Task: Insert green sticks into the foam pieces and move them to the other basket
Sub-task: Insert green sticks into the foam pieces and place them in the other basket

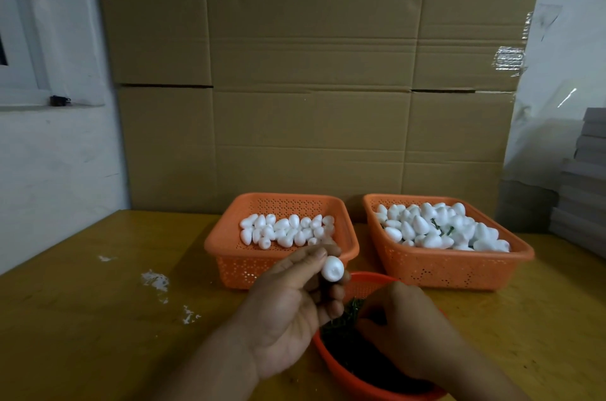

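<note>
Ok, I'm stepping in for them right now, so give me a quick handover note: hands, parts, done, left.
Left hand pinches one bare foam piece.
Right hand reaches into the round red bowl of green sticks; whether it holds one is hidden.
Left basket: plain foam pieces, still to do.
Right basket: piled pieces, a few green sticks showing.
Next, probably: stick into the held piece, then into the right basket.

Two bare hands (344, 318), bare forearms; no sleeves, rings or gloves seen.
</note>
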